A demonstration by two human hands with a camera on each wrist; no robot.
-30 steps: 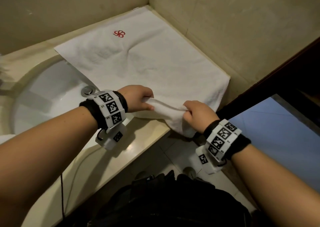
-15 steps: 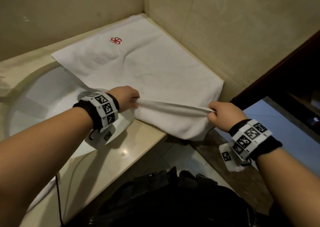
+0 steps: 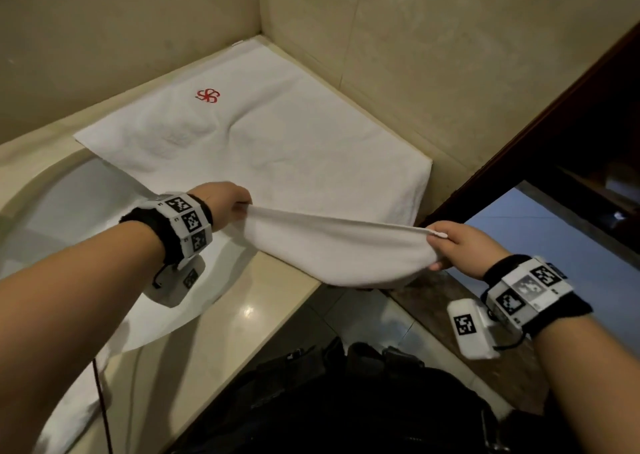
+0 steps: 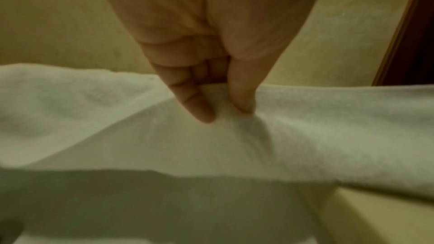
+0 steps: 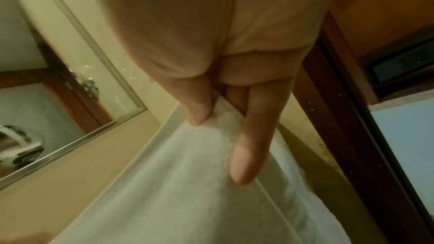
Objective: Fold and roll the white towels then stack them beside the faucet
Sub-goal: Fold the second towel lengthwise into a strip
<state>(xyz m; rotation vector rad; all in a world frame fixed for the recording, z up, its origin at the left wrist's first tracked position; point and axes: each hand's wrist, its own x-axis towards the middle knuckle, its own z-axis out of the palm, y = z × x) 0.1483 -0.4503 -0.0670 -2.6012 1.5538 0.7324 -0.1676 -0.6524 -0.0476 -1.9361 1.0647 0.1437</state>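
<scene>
My left fingers: they pinch one near corner of the white towel between thumb and fingertips.
My right fingers: they pinch the other near corner; my thumb presses the cloth from one side and a long finger lies flat along the other side.
My left hand: it is over the edge of the sink, lifted a bit above the table.
My right hand: it is out past the table's front edge, over the floor.
The near edge of the towel: it is pulled tight in a line between my two hands, lifted up, and the cloth under it sags in a soft curve.
The rest of the towel: it lies flat on the table, going back into the corner where the two walls meet. One side hangs a little over the sink.
Red mark: it is sewn on the far part of the towel.
Mirror: it shows only in my right wrist view, on the wall.
Dark bag: it is low down in front of me.
</scene>
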